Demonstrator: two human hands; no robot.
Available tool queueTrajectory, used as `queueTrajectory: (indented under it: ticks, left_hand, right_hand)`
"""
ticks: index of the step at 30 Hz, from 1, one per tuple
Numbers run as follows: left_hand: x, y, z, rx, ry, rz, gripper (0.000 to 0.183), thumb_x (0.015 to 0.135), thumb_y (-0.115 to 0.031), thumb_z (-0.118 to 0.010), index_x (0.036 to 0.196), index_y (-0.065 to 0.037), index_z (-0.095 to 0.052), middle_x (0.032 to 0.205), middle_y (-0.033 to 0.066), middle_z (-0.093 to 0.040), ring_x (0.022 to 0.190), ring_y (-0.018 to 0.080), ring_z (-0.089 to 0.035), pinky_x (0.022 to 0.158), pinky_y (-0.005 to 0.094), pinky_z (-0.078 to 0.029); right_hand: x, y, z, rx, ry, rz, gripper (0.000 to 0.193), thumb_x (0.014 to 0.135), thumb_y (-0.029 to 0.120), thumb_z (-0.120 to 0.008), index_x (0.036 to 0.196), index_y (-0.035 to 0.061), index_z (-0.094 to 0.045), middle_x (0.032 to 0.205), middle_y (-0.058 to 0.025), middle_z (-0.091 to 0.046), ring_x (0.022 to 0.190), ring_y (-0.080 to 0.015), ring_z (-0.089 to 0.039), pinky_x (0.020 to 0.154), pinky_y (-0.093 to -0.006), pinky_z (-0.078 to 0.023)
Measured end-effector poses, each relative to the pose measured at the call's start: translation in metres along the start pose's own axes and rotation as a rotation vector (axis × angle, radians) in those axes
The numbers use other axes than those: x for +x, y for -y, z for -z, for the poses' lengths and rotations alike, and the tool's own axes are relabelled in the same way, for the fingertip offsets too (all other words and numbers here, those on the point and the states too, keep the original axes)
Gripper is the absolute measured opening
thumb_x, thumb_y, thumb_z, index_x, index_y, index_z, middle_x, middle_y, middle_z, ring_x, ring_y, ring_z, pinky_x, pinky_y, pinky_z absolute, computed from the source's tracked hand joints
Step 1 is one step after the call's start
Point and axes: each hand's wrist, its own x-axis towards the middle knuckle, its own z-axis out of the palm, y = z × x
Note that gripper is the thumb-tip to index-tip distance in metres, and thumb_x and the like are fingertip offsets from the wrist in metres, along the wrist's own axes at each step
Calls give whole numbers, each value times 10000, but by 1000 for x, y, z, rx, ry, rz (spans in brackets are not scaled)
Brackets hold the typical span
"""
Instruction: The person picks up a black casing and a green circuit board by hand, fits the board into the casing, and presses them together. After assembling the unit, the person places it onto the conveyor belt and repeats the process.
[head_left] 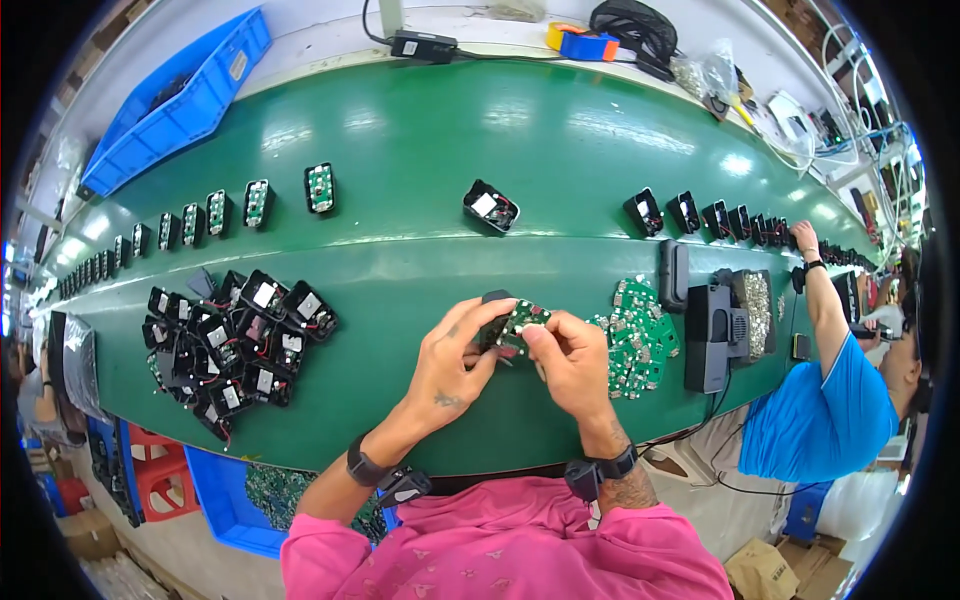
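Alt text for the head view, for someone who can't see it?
A person's left hand and right hand hold a green circuit board and black case over a green table, between piles of black cases and circuit boards.

Two holding hands (447,362), one held circuit board (523,320), one held casing (495,297).

The green counter (400,255) is smooth and shiny. The blue bin (185,112) is plastic. The black cases (222,345) look like hard plastic. The green boards (638,340) are bumpy, with shiny metal bits. The pink shirt (500,550) is cloth.
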Motion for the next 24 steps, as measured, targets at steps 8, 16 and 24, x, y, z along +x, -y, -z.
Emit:
queueTrajectory:
  ticks: [8,16,24]
  left_hand:
    - [-4,14,4,276,-168,-292,469,841,128,-626,1279,-41,-618,1229,126,-630,808,100,-652,583,218,-513]
    - [1,2,6,81,-129,-104,472,858,140,-518,1291,-30,-599,1196,108,-655,844,88,-645,659,225,-535]
    - [2,-3,13,-316,80,100,453,935,50,-509,1381,-28,-484,1245,141,-595,899,171,-684,727,274,-618]
  right_hand:
    - [2,28,-4,-170,283,76,266,948,168,-651,751,-4,-605,585,-50,-589,476,-125,-538,467,-294,-407]
    - [11,24,-5,-330,146,146,273,942,186,-664,756,-11,-638,534,-52,-530,473,-108,-474,456,-295,-363]
    - [12,18,-11,-345,30,99,274,902,157,-712,705,-18,-637,483,-33,-473,471,-67,-404,436,-283,-320]
